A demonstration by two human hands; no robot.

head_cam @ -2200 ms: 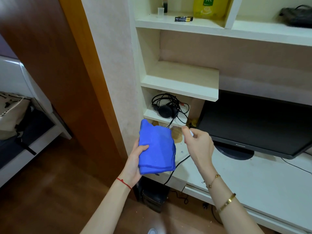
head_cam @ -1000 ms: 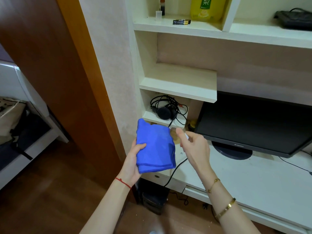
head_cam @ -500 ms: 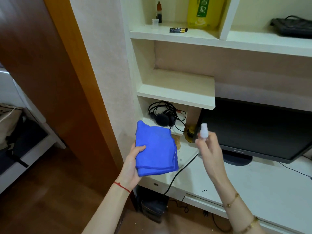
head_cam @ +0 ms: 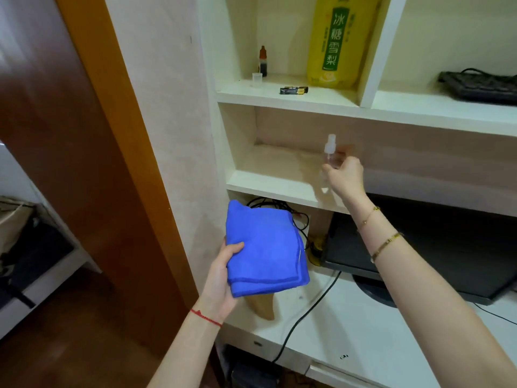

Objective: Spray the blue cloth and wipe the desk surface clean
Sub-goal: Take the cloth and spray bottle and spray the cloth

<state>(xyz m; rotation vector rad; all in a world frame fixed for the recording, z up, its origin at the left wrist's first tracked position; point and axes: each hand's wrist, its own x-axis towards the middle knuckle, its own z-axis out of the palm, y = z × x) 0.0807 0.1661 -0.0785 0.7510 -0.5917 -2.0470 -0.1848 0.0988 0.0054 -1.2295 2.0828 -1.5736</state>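
A folded blue cloth (head_cam: 265, 247) is held flat in front of the desk's left end, gripped at its lower left edge by my left hand (head_cam: 222, 278). My right hand (head_cam: 345, 175) is raised to the small middle shelf (head_cam: 279, 166) and is closed around a small clear spray bottle (head_cam: 329, 154) with a white nozzle on top. The bottle is upright and blurred, over the shelf's right end. The white desk surface (head_cam: 349, 326) lies below both arms, with a black cable across it.
A black monitor (head_cam: 447, 247) stands on the desk at the right. Black headphone cables (head_cam: 279, 208) fill the lowest cubby behind the cloth. The upper shelf holds a big yellow bottle (head_cam: 335, 43), batteries (head_cam: 293, 90) and a dropper bottle (head_cam: 263, 61). A wooden door frame (head_cam: 112, 163) is at left.
My right hand has lifted the spray bottle away from the cloth, up and right to the middle shelf. The cloth stays in my left hand. The view has tilted upward.
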